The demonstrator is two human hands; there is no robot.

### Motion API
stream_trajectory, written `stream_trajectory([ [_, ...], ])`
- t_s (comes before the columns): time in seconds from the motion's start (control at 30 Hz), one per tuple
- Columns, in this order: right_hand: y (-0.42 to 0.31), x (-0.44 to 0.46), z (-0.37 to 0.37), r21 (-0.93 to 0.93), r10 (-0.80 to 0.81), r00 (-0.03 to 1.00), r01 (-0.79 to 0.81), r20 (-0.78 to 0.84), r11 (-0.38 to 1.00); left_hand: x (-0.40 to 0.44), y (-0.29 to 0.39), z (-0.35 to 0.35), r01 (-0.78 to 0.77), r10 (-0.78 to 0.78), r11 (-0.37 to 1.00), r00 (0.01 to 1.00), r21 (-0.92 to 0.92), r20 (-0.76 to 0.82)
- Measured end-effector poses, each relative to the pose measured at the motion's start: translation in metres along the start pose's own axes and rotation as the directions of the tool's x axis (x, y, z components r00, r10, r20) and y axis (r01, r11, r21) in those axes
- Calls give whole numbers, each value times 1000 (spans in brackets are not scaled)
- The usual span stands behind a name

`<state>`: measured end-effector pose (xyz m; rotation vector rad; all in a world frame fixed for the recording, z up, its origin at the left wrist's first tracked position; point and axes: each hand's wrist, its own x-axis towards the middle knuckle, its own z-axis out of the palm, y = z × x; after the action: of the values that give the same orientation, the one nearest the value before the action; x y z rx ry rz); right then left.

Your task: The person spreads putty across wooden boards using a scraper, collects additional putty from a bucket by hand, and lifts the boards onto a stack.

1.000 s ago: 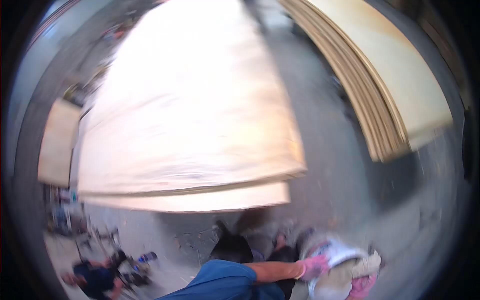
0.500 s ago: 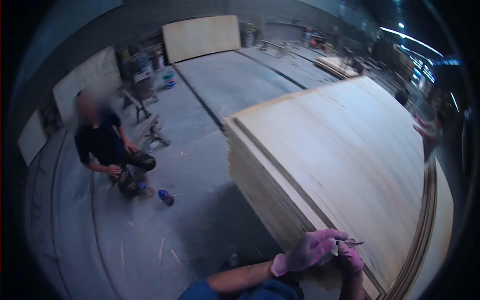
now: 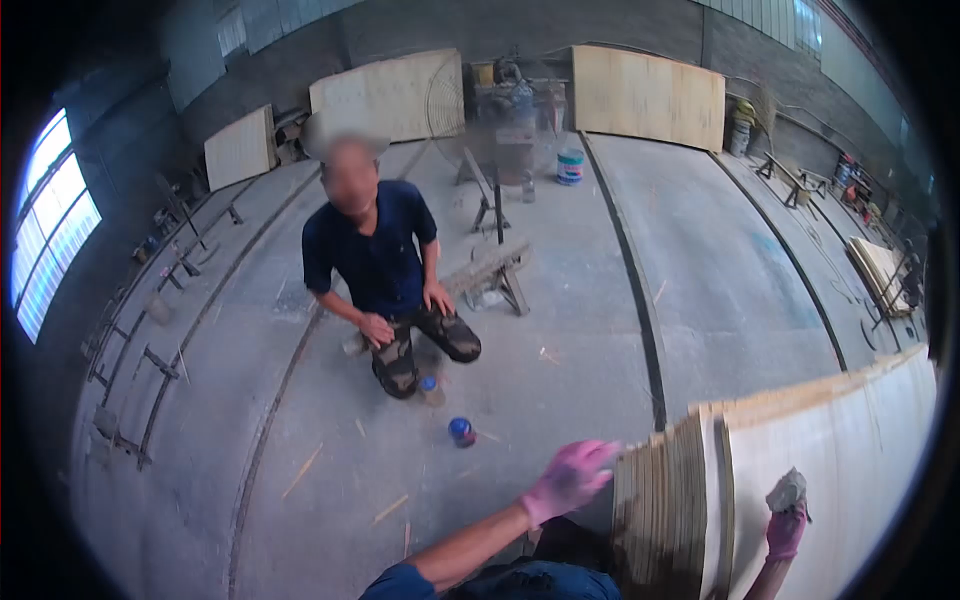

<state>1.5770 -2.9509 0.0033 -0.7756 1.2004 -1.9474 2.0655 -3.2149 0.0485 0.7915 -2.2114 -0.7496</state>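
My left hand (image 3: 575, 480), in a pink and grey glove, reaches out beside the near corner of the stacked wooden sheets (image 3: 660, 500). Its fingers are stretched out, slightly smeared by motion, with nothing visible in them. Above the pale top sheet (image 3: 840, 450), my right hand (image 3: 787, 530), also in a pink glove, is closed around the lower end of a grey putty-like lump (image 3: 788, 490). A thin dark edge shows at the lump's side; I cannot tell whether it is a blade.
A person (image 3: 375, 260) in a dark shirt kneels on the floor ahead. Near them stand a blue-capped bottle (image 3: 461, 432), a wooden trestle (image 3: 495, 270) and a paint bucket (image 3: 569, 167). Large boards (image 3: 648, 100) lean against the back wall. Wood slivers lie about; dark grooves cross the floor.
My view has swung left, towards the kneeling person. My hands, close together over the stack's edge before, are now apart: the left beyond the stack's corner, the right over the top sheet.
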Motion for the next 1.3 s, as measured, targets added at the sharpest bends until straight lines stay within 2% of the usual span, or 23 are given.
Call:
stream_trajectory([
  [0.03, 3, 28, -6, 53, 1, 999, 2, -54, 999, 0, -31, -3, 105, -106, 994, 994, 33, 17],
  [0.07, 5, 40, -8, 100, 9, 992, 4, -129, 995, -7, -81, 2, 72, -70, 991, 997, 115, -20],
  [0.1, 11, 59, -10, 144, 44, 997, -35, -62, 989, -8, -129, 7, 4, 3, 983, 999, 183, -34],
  [0.13, 2, 78, -2, 170, 59, 998, -52, -35, 984, 1, -140, -12, -10, 28, 962, 998, 272, -62],
  [0.17, -8, 91, 11, 199, 57, 996, -42, -72, 979, 16, -137, -29, 101, -89, 979, 993, 176, -73],
  [0.2, 0, 102, 2, 211, 59, 988, -28, -140, 977, 31, -136, -47, 97, -101, 964, 995, 247, 4],
  [0.23, -4, 115, 21, 248, 60, 962, 8, -267, 969, 31, -164, -41, 242, -243, 962, 970, 129, -8],
  [0.27, -6, 125, 30, 306, 63, 944, 41, -324, 951, 30, -189, -41, 461, -472, 877, 880, 140, 59],
  [0.3, -1, 131, 37, 284, 70, 898, 63, -435, 957, 16, -242, -30, 495, -495, 865, 869, -84, 18],
  [0.37, 15, 130, 25, 142, -34, 848, 128, -529, 982, 86, -217, -50, 584, -614, 789, 755, 188, 229],
  [0.47, 36, 111, 30, 289, -26, 715, 315, -698, 904, 140, -304, -26, 388, -416, 906, 890, 170, 185],
  [0.57, 18, 134, 80, 195, -88, 609, 383, -788, 903, 285, -372, 9, -37, -141, 915, 904, 402, 404],
  [0.6, 26, 133, 83, 166, -133, 566, 446, -813, 879, 340, -378, 23, 55, -216, 937, 866, 345, 450],
  [0.63, 40, 128, 78, 127, -179, 518, 501, -837, 856, 397, -370, 43, 155, -292, 943, 811, 295, 507],
  [0.7, 40, 118, 73, 28, -242, 425, 538, -872, 842, 492, -332, 110, 97, 6, 976, 884, -197, 467],
  [0.77, 48, 128, 75, -31, -246, 345, 524, -906, 851, 575, -281, 157, -63, 247, 955, 708, -289, 661],
  [0.83, 31, 149, 74, -112, -302, 287, 532, -909, 840, 624, -225, 220, -241, 473, 875, 603, -419, 643],
  [0.9, 59, 141, 103, -130, -260, 157, 562, -953, 817, 645, -184, 264, -213, 533, 840, 488, -498, 691],
  [0.93, 54, 144, 95, -151, -254, 98, 586, -962, 796, 654, -153, 301, -205, 586, 800, 466, -564, 663],
  [1.0, 36, 159, 101, -205, -246, -9, 588, -969, 783, 662, -129, 359, -231, 655, 754, 345, -615, 673],
  [1.07, 33, 165, 103, -248, -255, -79, 625, -964, 740, 665, -95, 402, -313, 741, 669, 222, -674, 633],
  [1.17, 36, 171, 107, -271, -248, -133, 675, -960, 686, 661, -21, 446, -344, 806, 574, 75, -743, 588],
  [1.3, 42, 171, 114, -343, -211, -273, 677, -939, 651, 655, 76, 530, -365, 933, 293, -91, -884, 347],
])
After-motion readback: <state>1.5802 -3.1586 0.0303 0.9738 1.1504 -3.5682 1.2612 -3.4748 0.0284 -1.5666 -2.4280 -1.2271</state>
